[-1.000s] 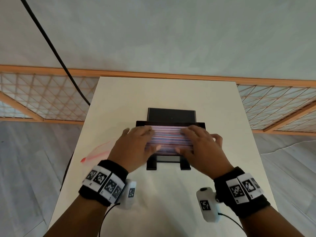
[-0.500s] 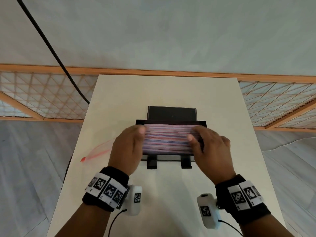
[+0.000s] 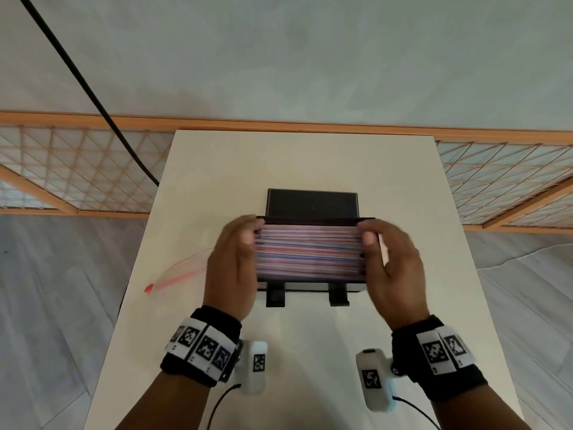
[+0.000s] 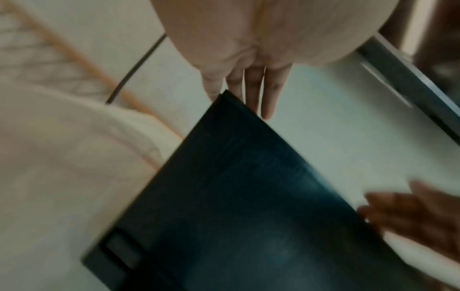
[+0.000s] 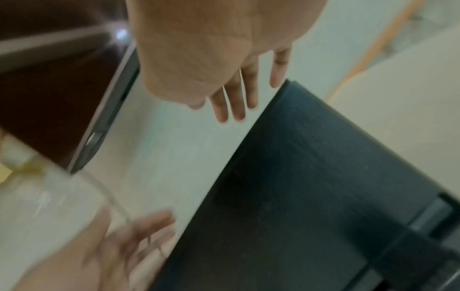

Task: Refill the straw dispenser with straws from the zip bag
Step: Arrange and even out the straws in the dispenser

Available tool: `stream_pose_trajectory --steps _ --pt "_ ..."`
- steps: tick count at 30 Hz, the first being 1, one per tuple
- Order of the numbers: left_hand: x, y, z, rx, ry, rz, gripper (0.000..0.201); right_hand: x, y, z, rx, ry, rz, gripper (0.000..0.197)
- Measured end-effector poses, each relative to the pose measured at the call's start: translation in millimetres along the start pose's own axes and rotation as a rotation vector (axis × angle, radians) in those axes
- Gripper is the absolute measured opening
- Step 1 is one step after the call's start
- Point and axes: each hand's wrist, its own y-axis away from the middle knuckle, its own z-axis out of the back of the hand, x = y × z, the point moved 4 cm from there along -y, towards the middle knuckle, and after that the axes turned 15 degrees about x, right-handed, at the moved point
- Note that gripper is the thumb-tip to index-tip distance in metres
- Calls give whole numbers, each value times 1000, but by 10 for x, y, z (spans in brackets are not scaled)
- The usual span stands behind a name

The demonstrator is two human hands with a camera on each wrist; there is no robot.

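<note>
The black straw dispenser [image 3: 338, 294] stands mid-table with its lid [image 3: 312, 203] tipped up at the back. Pink, blue and white straws [image 3: 310, 252] fill its tray, lying left to right. My left hand [image 3: 235, 259] lies flat against the dispenser's left end, and my right hand [image 3: 390, 265] is against its right end. In the wrist views the left fingers [image 4: 259, 92] and right fingers [image 5: 234, 98] run straight along the dark dispenser walls [image 4: 248, 196] [image 5: 323, 177]. Neither hand holds anything. The clear zip bag [image 3: 183, 271] with its red seal lies flat to the left.
The cream table [image 3: 310, 162] is narrow, with its edges close on both sides of the dispenser. A wooden lattice rail [image 3: 77, 169] runs behind it. A black cable [image 3: 93, 97] hangs down at the back left.
Both hands slid off the top of the straws, outward to the two ends of the dispenser. The straw layer now shows uncovered between them.
</note>
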Motion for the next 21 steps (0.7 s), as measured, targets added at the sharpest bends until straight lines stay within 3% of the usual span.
stream_pose_trajectory --steps 2,5,8,11,21 --pt "139 -27 16 -64 297 119 66 -134 8 41 -67 -247 -117 36" --pt "248 -35 -100 65 608 314 81 -285 7 -104 39 -463 -233 50" --pt "214 -45 -148 110 660 338 72 -341 26 -239 155 -518 -219 49" --pt "228 -65 -139 91 678 313 71 -390 39 -274 159 -564 -260 61" --pt "240 -50 -190 110 774 255 95 -421 105 -222 143 -547 -262 63"
